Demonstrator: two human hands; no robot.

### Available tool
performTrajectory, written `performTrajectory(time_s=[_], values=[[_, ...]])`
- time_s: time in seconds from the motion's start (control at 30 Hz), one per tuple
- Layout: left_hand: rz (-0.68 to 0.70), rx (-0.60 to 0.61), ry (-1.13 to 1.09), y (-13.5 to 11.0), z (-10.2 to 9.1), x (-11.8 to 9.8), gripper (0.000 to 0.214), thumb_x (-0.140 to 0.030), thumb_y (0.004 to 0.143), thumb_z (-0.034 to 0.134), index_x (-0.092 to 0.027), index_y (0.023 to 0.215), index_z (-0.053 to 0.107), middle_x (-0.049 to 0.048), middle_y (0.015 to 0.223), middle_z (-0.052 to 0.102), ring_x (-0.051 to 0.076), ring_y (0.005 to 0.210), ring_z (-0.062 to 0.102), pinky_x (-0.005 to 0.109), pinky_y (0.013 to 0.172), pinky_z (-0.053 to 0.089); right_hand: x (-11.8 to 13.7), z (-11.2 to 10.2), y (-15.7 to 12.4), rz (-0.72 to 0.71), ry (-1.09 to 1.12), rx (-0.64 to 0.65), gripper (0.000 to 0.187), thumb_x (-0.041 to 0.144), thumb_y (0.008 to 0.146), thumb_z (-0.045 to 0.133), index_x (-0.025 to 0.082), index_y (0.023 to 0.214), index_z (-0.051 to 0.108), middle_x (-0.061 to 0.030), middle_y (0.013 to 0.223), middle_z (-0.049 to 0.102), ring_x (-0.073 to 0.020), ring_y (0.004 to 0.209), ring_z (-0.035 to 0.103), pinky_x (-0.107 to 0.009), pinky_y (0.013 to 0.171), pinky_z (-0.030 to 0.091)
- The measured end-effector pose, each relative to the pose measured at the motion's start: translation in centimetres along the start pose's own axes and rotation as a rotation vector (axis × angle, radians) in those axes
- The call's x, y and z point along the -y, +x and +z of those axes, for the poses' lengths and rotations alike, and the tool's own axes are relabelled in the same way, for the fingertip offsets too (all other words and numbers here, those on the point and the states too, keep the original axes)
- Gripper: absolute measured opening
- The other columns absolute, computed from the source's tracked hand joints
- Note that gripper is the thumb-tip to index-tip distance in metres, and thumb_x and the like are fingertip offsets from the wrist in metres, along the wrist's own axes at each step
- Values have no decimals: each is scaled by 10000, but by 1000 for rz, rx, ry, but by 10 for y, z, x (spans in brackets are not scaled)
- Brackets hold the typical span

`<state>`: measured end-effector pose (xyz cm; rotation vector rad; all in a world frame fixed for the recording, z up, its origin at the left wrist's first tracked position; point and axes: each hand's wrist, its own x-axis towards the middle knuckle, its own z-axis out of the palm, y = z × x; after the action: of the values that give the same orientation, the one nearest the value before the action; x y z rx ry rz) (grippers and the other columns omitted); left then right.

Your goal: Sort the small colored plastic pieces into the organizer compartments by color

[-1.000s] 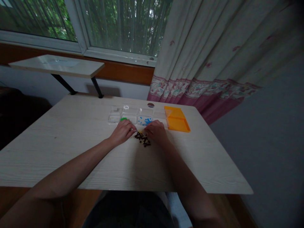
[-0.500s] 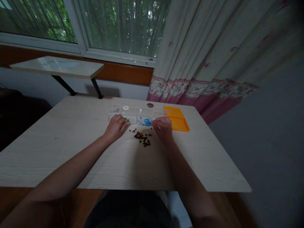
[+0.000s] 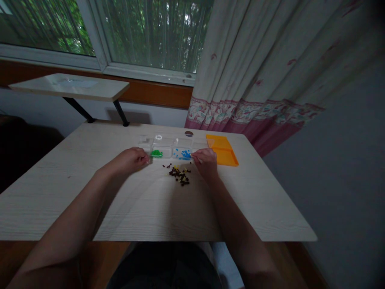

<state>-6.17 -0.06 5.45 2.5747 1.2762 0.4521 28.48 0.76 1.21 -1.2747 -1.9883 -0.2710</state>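
A clear plastic compartment tray [image 3: 167, 142] lies across the table, with small green pieces [image 3: 157, 153] in one front compartment and small blue pieces [image 3: 185, 154] in the one to its right. My left hand [image 3: 134, 159] is at the tray's front left corner, fingers curled together; whatever they hold is hidden. At the right side of the blue compartment, the fingertips of my right hand [image 3: 205, 161] are pinched together, and I cannot make out anything between them. In front of the tray lies a loose pile of dark brown and yellow pieces [image 3: 179, 175].
An orange-yellow tray [image 3: 225, 156] lies to the right, beside the clear one. A dark round disc [image 3: 189, 133] is behind the tray. A raised shelf [image 3: 90, 88] on black legs stands at the back left. A curtain [image 3: 240, 108] hangs behind the table's right side.
My left hand has moved left, away from the green compartment, uncovering the green pieces. My right hand has stayed beside the blue pieces. The view has shifted slightly.
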Motion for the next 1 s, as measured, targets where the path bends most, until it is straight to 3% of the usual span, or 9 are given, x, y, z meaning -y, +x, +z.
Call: performTrajectory(time_s=[0.17,0.33,0.53,0.7,0.83,1.0], values=[[-209,202,-35,-13,-10,12,315,-451,850,536,-167,818,668,1,681,646,105,577,480,214,557,306,0,2,0,-4,21,20,147,326,886,617,248,870,742,-24,915,711,-204,930,541,-353,834,350],[-234,317,13,-17,-8,8,518,-665,835,469,-179,711,596,-1,626,585,114,554,459,229,536,286,0,1,0,1,31,30,162,325,896,599,253,880,743,-27,902,709,-203,923,541,-358,838,350],[-273,467,244,-14,0,-9,542,-624,909,333,-189,834,648,80,803,682,195,687,604,266,591,365,-1,0,0,16,29,19,165,341,896,602,254,876,741,-30,912,713,-206,926,551,-361,836,358],[-285,360,408,-7,17,-26,578,-521,972,237,-161,880,680,140,914,714,240,825,664,303,698,428,0,0,0,14,19,25,171,347,897,603,250,882,743,-30,920,709,-201,935,551,-355,847,360],[-223,214,456,1,35,-36,551,-473,979,275,-142,838,693,162,877,717,253,807,670,323,697,439,2,-1,1,18,13,44,173,344,895,604,249,875,747,-33,916,710,-202,926,550,-356,845,361],[-163,120,499,6,48,-42,446,-371,975,326,-131,865,686,174,864,711,267,794,669,341,669,430,2,-1,1,30,30,47,169,342,893,602,256,889,747,-33,918,708,-203,934,549,-361,858,367]])
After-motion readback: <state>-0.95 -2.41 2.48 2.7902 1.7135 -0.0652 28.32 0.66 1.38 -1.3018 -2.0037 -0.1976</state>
